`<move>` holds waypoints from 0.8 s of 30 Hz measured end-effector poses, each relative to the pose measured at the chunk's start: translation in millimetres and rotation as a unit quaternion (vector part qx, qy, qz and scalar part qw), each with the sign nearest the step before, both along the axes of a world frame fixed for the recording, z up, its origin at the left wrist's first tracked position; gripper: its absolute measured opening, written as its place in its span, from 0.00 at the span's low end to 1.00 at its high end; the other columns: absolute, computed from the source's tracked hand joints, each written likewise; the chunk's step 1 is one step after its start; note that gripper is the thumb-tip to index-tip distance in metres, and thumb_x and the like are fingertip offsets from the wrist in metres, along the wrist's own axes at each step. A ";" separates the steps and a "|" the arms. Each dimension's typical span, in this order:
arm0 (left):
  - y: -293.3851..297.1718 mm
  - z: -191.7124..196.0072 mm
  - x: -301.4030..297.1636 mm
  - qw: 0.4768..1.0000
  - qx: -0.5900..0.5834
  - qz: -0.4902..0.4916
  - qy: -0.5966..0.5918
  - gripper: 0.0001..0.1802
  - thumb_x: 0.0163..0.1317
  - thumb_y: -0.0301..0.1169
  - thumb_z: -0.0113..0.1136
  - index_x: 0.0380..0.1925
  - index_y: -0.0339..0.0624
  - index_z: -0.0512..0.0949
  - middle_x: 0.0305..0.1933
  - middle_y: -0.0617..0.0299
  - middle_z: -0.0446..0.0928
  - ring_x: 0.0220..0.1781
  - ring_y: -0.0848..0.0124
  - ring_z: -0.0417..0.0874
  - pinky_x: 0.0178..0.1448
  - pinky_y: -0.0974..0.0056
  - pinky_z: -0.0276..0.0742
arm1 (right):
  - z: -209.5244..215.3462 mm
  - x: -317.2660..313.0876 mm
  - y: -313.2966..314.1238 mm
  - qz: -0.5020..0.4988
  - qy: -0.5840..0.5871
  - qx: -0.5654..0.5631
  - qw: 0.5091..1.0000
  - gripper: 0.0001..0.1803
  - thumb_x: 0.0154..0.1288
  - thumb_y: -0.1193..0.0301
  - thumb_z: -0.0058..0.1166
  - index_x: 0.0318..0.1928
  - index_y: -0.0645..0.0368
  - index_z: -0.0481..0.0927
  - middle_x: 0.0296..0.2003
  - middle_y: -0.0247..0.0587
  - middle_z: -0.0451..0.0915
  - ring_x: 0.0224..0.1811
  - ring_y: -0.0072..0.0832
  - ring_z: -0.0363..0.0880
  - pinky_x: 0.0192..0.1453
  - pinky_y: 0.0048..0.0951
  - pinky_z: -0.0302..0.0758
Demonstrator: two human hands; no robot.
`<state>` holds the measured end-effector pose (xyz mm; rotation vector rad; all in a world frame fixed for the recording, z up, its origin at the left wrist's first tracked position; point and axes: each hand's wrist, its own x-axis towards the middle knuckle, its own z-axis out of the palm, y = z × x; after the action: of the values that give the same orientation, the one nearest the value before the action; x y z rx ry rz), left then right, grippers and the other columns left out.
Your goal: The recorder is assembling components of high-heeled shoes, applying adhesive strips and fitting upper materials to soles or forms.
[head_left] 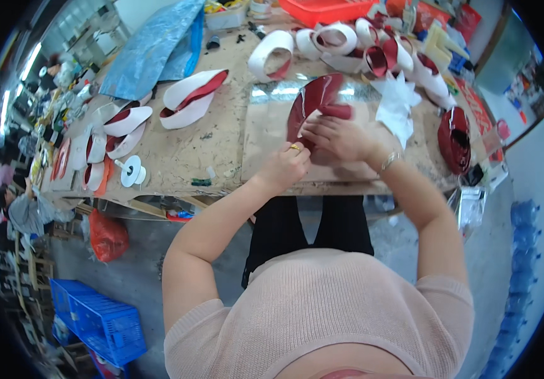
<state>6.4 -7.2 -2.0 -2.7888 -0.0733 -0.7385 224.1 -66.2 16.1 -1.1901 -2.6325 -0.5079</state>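
A glossy dark red shoe upper (310,100) is in front of me above the work board, its curved part pointing away from me. My left hand (288,165), with a ring on one finger, is closed in a pinch on its near edge. My right hand (338,138) lies across its near right side, fingers bent against the red material and slightly blurred. The fingertips of both hands almost meet. Beneath them is a pale board (266,145) with a shiny clear sheet (269,93) along its far part.
White-lined red shoe uppers (193,101) lie to the left, several more (335,39) at the back. A finished-looking dark red upper (454,140) stands at the right edge. Crumpled white paper (398,104), a blue plastic sheet (152,47) and a white spool (133,171) are also on the table.
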 end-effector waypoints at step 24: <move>-57.9 -45.7 0.2 0.968 -0.152 0.188 -0.063 0.44 0.48 0.55 0.63 0.59 0.36 0.67 0.56 0.55 0.66 0.59 0.61 0.65 0.64 0.53 0.54 | 13.9 -37.2 35.5 -0.247 0.113 -0.361 0.892 0.16 0.53 0.65 0.58 0.37 0.67 0.81 0.30 0.53 0.81 0.36 0.47 0.81 0.43 0.40 0.75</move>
<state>6.6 -65.0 -47.7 -2.8677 -0.7761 -0.8618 186.9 -30.6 30.0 -1.9944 -2.3388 0.5910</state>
